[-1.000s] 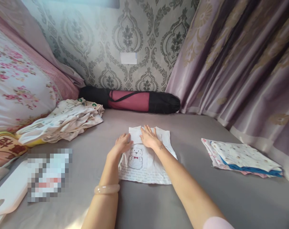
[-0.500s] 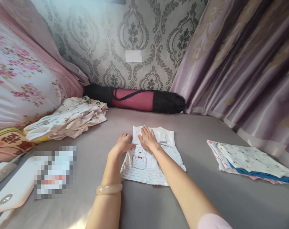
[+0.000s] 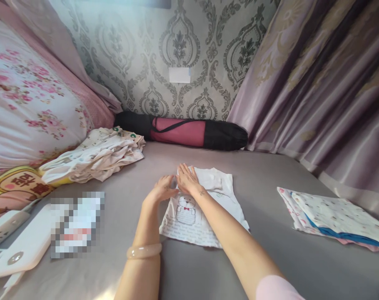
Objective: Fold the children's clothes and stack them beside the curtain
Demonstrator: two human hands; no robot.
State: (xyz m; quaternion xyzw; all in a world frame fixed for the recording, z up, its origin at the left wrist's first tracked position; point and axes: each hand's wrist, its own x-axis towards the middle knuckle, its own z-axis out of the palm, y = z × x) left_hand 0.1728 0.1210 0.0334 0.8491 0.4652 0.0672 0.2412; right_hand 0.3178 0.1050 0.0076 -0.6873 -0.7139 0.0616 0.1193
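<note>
Right hand (image 3: 187, 181), fingers slightly apart, has slid to the shirt's (image 3: 208, 221) left edge.

A home, apparently a bedroom: a grey sheet (image 3: 130, 216) spreads below the right hand (image 3: 187, 180), with floral bedding (image 3: 36, 104) to its left, damask wallpaper (image 3: 180, 41) beyond and mauve curtains (image 3: 295, 91) to its right.

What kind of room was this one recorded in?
Probably a bedroom: a floral pillow or cushion lies beside a broad surface with a plain grey sheet, like a bed, with long purple curtains and damask-patterned wallpaper around it.
</note>
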